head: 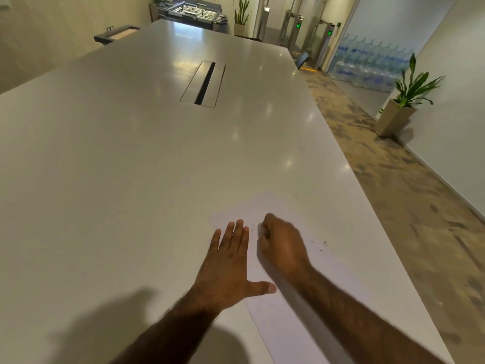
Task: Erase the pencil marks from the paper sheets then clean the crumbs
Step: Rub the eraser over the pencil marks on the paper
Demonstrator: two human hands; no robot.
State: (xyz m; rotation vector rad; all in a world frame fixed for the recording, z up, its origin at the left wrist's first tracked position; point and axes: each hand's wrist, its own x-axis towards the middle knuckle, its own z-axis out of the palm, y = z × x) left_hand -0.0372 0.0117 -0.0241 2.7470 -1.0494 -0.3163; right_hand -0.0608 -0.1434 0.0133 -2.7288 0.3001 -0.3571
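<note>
- The left hand (231,269) lies flat and spread, gripping nothing, pinning the paper sheet's (338,292) left edge to the worktop (131,166).
- The right hand (282,245) is clenched on the sheet; whether it hides an eraser, I cannot tell.
- Crumbs (321,245) lie right of it. Hard rubbing could crease the sheet; a brushing arm could scatter them.

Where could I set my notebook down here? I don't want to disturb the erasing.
Bare table lies left of the left hand and between the paper sheet and cable slot. It is crowded around the right hand and crumbs.
</note>
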